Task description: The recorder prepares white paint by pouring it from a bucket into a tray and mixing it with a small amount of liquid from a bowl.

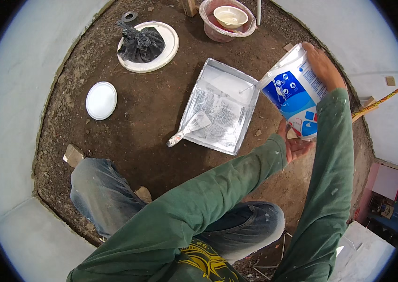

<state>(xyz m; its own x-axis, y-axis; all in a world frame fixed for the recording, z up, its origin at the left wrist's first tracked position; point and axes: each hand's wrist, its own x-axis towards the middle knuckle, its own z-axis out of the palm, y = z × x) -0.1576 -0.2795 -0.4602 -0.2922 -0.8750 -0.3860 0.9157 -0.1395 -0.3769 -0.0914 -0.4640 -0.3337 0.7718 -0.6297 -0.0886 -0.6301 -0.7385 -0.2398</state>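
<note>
A white and blue plastic paint bucket (287, 91) is tilted leftward, its mouth over the right rim of a metal paint tray (245, 135). My right hand (323, 67) grips it near the upper rim and side. Under its base, my left hand (297, 146) supports it, the fingers partly hidden. A thin white strand runs from the bucket's lip towards the tray. White paint (229, 84) pools in the tray's far end, and streaks cover the ribbed part. Across the tray's near left edge lies a paint-smeared scraper (196, 122), its handle sticking out over the dirt.
A small white lid (101, 101) lies on the dirt at left. Farther back, a larger white lid (170, 56) bears a knotted black plastic bag (145, 44). A reddish basin (210, 34) with a cream bowl (231, 16) stands behind the tray. Pale walls enclose the ground; a yellow rope (382, 99) stretches at right.
</note>
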